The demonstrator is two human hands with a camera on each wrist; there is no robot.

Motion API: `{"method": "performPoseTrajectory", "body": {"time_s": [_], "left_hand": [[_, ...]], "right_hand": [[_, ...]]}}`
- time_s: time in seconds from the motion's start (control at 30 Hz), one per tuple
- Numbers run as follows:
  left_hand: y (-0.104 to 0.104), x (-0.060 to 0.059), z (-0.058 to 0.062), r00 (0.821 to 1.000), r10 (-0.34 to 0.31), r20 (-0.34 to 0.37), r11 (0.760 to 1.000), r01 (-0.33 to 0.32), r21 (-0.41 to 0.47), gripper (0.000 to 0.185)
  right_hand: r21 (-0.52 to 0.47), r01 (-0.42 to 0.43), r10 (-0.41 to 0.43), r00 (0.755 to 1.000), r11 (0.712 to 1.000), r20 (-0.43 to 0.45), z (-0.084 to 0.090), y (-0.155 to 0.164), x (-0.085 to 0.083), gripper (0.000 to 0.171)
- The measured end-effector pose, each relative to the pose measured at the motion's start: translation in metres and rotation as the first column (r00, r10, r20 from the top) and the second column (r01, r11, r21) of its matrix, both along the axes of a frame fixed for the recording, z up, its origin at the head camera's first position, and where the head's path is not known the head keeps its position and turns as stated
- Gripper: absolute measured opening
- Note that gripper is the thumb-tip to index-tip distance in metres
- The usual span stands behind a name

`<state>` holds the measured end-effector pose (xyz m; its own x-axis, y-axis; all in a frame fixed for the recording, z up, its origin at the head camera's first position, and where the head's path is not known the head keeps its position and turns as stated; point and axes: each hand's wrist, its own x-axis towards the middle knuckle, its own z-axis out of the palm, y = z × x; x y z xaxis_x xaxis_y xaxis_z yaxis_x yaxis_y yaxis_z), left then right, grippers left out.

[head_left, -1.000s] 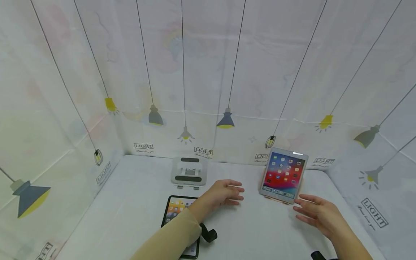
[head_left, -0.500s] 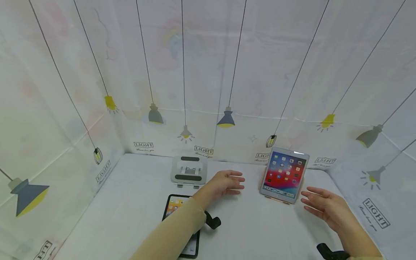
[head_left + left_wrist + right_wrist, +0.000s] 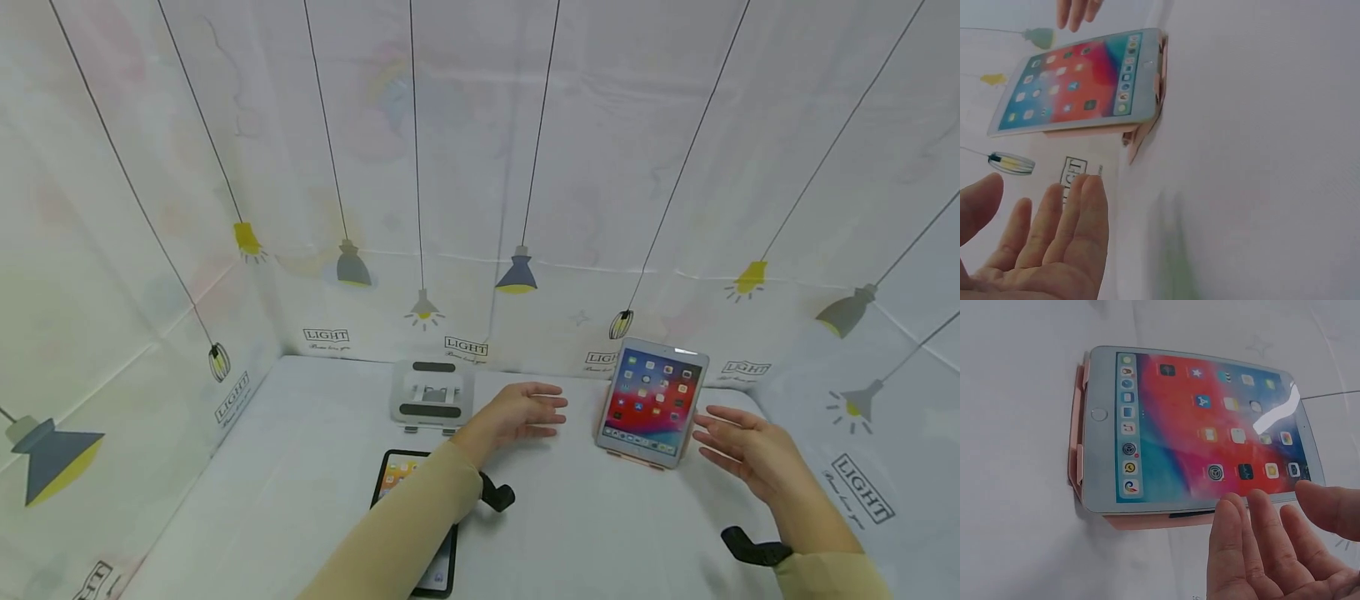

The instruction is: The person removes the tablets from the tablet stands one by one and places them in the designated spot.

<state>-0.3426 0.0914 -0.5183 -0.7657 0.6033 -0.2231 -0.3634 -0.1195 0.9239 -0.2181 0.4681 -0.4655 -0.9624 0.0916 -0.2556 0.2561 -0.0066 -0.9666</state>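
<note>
- The white tablet (image 3: pixel 651 401) stands propped on its pink stand (image 3: pixel 1076 450) at the back of the table (image 3: pixel 300 467), long axis upright, screen lit and facing us.
- Our right hand (image 3: pixel 742 450) hovers just beside the tablet's right edge, fingers straight and spread, holding nothing; it is the nearer hand.
- Our left hand (image 3: pixel 517 412) hangs off the tablet's left side, farther out, fingers relaxed and empty.
- The tablet sits between our two palms, touched by neither.
- A black tablet (image 3: pixel 405 500) and a grey stand (image 3: pixel 433 398) lie left of the white tablet.

Hands close on the tablet

Right hand (image 3: pixel 746 454) has risen toward 12 o'clock, now just beside the tablet (image 3: pixel 651 400); left hand (image 3: pixel 517 412) edged nearer too.
</note>
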Motion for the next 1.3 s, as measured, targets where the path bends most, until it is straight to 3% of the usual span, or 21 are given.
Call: {"method": "performPoseTrajectory", "body": {"time_s": [0.4,0.7,0.93,1.13,1.3], "left_hand": [[0.021,-0.002,0.028,0.998,-0.028,-0.051,0.999,0.027,-0.022,0.04],[0.043,-0.004,0.042,0.998,0.03,-0.064,0.997,-0.034,-0.069,0.033],[0.043,-0.015,0.056,0.991,-0.038,-0.126,0.997,0.029,-0.075,0.039],[0.048,-0.019,0.06,0.981,-0.065,-0.181,0.995,0.05,-0.087,0.047],[0.055,-0.022,0.06,0.977,-0.033,-0.211,0.997,0.018,-0.074,0.051]], "right_hand": [[0.045,0.017,-0.017,1.0,0.999,-0.011,0.007,0.009,-0.011,0.027],[-0.004,0.033,-0.033,0.999,0.999,-0.036,0.013,0.01,-0.018,0.029],[-0.015,0.041,-0.041,0.998,0.999,-0.053,0.017,0.015,-0.025,0.033],[-0.031,0.036,-0.037,0.998,0.999,-0.059,0.019,0.015,-0.029,0.025],[-0.054,0.066,-0.068,0.997,0.996,-0.027,0.02,0.015,-0.034,0.025]]}}
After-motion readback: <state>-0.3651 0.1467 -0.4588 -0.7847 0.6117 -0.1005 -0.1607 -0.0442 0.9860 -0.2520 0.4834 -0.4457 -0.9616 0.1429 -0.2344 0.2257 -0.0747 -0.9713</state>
